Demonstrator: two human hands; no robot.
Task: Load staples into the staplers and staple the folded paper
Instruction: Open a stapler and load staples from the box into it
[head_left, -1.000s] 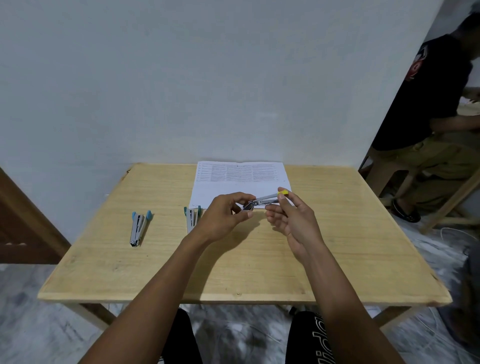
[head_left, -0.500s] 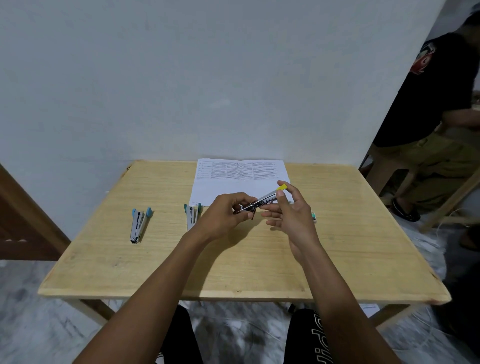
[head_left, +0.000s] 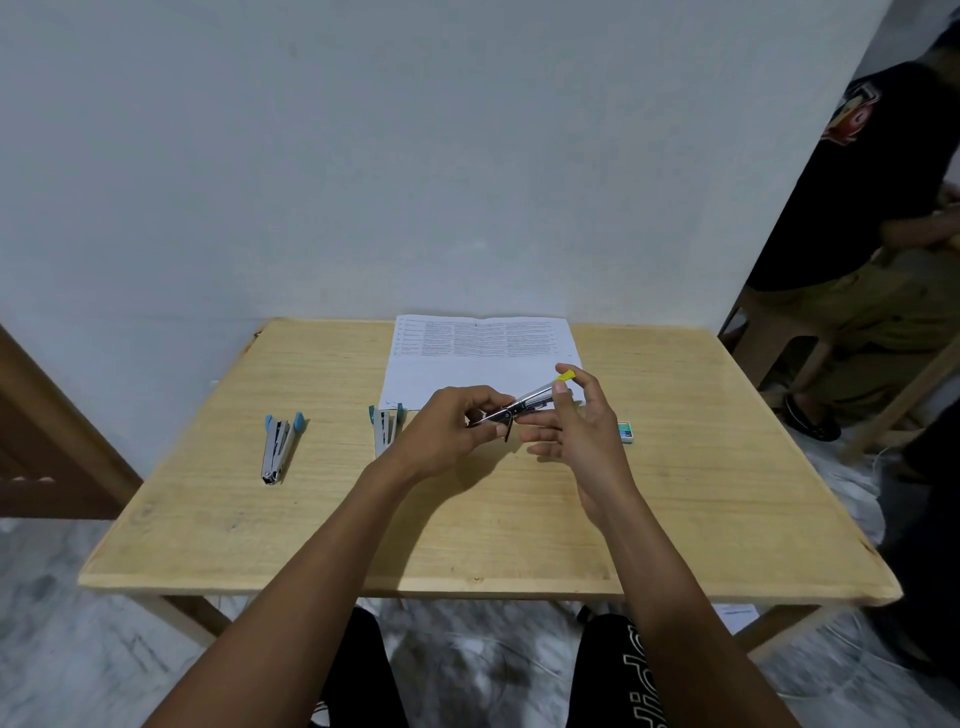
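Above the middle of the wooden table (head_left: 483, 519) I hold a silver stapler with a yellow tip (head_left: 537, 397). My left hand (head_left: 447, 426) pinches its near end, where a dark part hangs open. My right hand (head_left: 582, 431) holds the yellow end between thumb and fingers. The folded printed paper (head_left: 483, 358) lies behind my hands by the wall. Two blue-tipped staplers lie opened on the table: one at the left (head_left: 280, 444), one (head_left: 387, 426) beside my left wrist. A small green staple box (head_left: 626, 431) peeks out past my right hand.
A white wall stands right behind the table. A seated person in a black shirt (head_left: 878, 208) is at the right, near a wooden stool (head_left: 779, 338). A brown door edge (head_left: 47, 441) is at the left. Cables lie on the marble floor at the right.
My hands tilted the yellow-tipped stapler, its yellow end rising a little. The staple box came into sight beside my right hand. Staplers on the table stayed put.
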